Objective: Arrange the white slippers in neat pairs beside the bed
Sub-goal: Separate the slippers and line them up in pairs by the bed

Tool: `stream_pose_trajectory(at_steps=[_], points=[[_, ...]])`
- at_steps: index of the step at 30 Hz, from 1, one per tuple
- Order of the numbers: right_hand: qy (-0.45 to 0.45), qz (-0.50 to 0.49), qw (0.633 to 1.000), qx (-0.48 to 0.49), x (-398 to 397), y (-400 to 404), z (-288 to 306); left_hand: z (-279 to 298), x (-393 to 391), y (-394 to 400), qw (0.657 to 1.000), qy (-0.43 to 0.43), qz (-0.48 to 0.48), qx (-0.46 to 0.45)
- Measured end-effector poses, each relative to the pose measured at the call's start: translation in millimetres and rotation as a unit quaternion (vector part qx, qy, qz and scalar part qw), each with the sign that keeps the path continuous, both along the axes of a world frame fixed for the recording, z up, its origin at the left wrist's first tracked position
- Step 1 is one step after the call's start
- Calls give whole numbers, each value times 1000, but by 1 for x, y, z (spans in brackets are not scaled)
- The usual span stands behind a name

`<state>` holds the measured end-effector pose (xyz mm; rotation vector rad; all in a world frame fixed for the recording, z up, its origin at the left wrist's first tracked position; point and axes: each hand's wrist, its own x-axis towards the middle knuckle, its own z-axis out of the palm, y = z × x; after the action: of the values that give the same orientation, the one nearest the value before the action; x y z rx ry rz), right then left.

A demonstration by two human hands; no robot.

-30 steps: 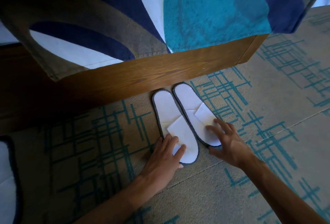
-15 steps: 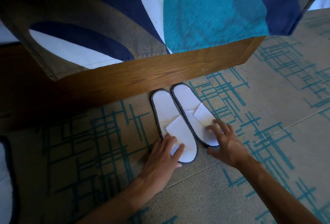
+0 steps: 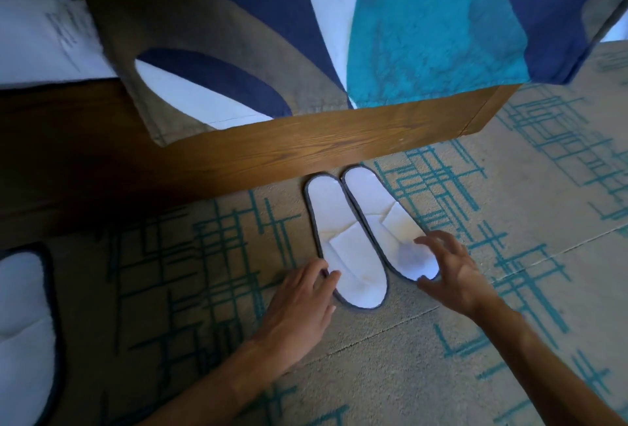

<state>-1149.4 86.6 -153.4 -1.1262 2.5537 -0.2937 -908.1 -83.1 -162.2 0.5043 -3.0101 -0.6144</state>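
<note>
Judging by how flat they lay, I took the white slippers for light, thin and floppy things that would slide readily on the carpet [image 3: 390, 374] and buckle if pushed from one end. The best hold, I reckoned, was a light pinch at the dark-bound sole edge near the toe, or flat fingers laid on the strap, nudging rather than lifting.

The left slipper [image 3: 343, 245] and the right slipper [image 3: 384, 221] sat side by side on the floor, their inner edges touching or very nearly so, heels just beside the wooden bed frame [image 3: 306, 150] and toes pointing back toward me. Each had a white sole piped in dark grey and a flat folded white band across the front. The right one sat slightly farther toward the bed than the left, so the toes were not quite level.

My left hand [image 3: 302, 303] rested on the carpet with loosely bent fingertips touching the outer edge of the left slipper near its toe, gripping nothing. My right hand [image 3: 452, 272] was spread wide over the toe of the right slipper, fingers arched and thumb by the toe edge; whether it touched the fabric or hovered above it I could not tell through the blur.

A patterned bedspread [image 3: 424, 34] in blue, teal and white hung over the frame. At the far left edge lay another white slipper [image 3: 23, 323], dark-edged and only partly in view.
</note>
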Motion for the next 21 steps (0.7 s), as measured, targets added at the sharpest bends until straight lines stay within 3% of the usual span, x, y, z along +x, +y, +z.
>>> stream_pose_trajectory(at_steps=[10, 15, 21], points=[[11, -30, 997, -75, 69, -64, 44, 9, 147, -68, 973, 1, 218, 72], [-22, 101, 991, -83, 164, -136, 47, 28, 258, -98, 938, 7, 337, 76], [-50, 271, 960, -56, 281, -226, 31, 25, 379, -125, 894, 1, 445, 53]])
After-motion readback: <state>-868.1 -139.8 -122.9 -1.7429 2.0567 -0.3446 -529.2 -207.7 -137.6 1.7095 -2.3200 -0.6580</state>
